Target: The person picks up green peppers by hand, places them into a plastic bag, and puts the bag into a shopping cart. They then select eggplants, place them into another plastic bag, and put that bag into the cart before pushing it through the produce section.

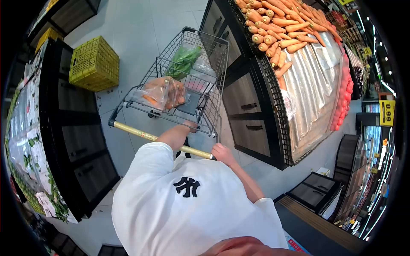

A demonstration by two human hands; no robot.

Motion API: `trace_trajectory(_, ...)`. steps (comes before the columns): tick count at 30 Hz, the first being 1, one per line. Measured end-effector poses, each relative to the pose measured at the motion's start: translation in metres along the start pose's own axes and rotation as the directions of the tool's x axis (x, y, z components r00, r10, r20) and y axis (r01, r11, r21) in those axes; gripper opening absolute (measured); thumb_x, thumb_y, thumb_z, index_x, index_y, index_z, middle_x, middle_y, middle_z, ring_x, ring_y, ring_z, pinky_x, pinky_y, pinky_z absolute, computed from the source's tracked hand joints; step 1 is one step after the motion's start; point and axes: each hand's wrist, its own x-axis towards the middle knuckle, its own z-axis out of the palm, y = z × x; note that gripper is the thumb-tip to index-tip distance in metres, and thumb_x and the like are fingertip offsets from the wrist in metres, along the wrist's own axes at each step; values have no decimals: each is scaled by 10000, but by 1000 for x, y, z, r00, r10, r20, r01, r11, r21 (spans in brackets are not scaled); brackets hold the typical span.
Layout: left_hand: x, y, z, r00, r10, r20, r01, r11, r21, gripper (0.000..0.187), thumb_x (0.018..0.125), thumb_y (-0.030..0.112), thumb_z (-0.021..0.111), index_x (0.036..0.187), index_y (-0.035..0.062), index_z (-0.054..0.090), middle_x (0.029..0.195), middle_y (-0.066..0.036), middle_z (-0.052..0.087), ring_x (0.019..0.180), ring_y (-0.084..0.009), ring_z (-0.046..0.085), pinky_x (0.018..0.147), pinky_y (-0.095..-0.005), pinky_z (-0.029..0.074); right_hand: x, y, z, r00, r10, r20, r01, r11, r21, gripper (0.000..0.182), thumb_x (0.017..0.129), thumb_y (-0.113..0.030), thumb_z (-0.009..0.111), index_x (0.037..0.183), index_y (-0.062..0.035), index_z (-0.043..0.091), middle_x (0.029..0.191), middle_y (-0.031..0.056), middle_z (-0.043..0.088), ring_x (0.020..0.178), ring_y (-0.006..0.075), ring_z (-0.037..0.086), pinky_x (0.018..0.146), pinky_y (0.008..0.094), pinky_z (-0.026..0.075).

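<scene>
A wire shopping cart stands in front of me. My right hand is wrapped round the right end of its yellow handle. My left arm reaches over the handle, and my left hand is close to the near side of the basket, its fingers mostly hidden. In the near part of the cart lies a clear plastic bag of carrots, with a dark grey flat piece beside it. Farther in are leafy greens in clear plastic and another clear bag.
To the right, a produce stand bears a heap of carrots and red net-like packs. A yellow crate sits on the floor at left, near another stand with wrapped greens. A price sign hangs far right.
</scene>
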Motion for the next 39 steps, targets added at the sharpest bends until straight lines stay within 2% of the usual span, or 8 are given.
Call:
trace_trajectory(2, 17, 1, 11, 1000, 8, -27, -9, 1000, -14, 344, 836, 226, 620, 1118, 43, 694, 1180, -175, 680, 1098, -330, 655, 916, -442, 532, 2, 4, -2, 1000, -15, -2, 15, 1000, 17, 127, 709, -186, 646, 773, -94, 584, 806, 51, 554, 834, 241, 588, 641, 352, 513)
trace_trajectory(14, 16, 9, -26, 996, 85, 2, -85, 995, 58, 414, 834, 351, 677, 1127, 61, 708, 1107, -157, 704, 1039, -291, 672, 882, -400, 522, 26, 3, -24, 993, 84, -79, -72, 987, 141, 228, 682, -216, 762, 764, -71, 606, 800, 74, 568, 841, 268, 600, 661, 373, 506)
trace_trajectory(18, 50, 1, -14, 989, 138, 50, -141, 988, 59, 350, 831, 241, 662, 1124, 58, 715, 1141, -128, 705, 1019, -304, 677, 840, -434, 546, 26, 16, -25, 999, 18, -48, -12, 992, 123, 196, 694, -220, 733, 770, -90, 607, 787, 54, 547, 820, 240, 583, 637, 360, 498)
trace_trajectory(21, 5, 17, -45, 1000, -11, 17, 12, 1000, -17, 389, 836, 331, 690, 1120, 67, 709, 1117, -142, 703, 1030, -307, 666, 865, -398, 520, 30, 27, -27, 996, -79, -30, 81, 994, 69, 124, 712, -197, 665, 763, -108, 595, 772, 26, 537, 791, 205, 570, 572, 336, 492)
trace_trajectory(27, 35, 13, -39, 995, -92, -43, 99, 970, 224, 296, 873, 175, 607, 1133, 83, 715, 1157, -130, 698, 1079, -291, 665, 863, -410, 537, 38, 68, -32, 968, -251, -18, 251, 968, 16, 103, 743, -195, 634, 746, -113, 572, 748, 11, 519, 747, 178, 561, 507, 317, 476)
trace_trajectory(32, 39, 44, -65, 997, -70, 28, 55, 930, 364, 347, 877, 198, 593, 1184, 79, 704, 1207, -131, 683, 1100, -295, 661, 884, -435, 532, 44, 96, -55, 966, -244, -87, 255, 957, 141, 298, 757, -334, 751, 742, -86, 585, 706, 62, 530, 716, 237, 571, 527, 381, 479)
trace_trajectory(35, 37, 70, -83, 996, -73, -60, 81, 986, 148, 347, 882, 256, 594, 1156, 78, 710, 1173, -109, 702, 1050, -263, 676, 870, -436, 537, 41, 112, -56, 956, -279, -93, 291, 946, 146, 303, 762, -344, 744, 734, -87, 585, 717, 63, 533, 715, 244, 567, 533, 384, 481)
trace_trajectory(39, 32, 62, -79, 957, -173, 232, 204, 972, -114, 365, 905, 396, 607, 1010, 68, 729, 882, -44, 727, 745, -178, 681, 715, -365, 549, 37, 130, -48, 952, -306, -11, 304, 941, 145, 251, 790, -342, 677, 793, -109, 583, 794, 41, 578, 779, 238, 601, 547, 397, 501)
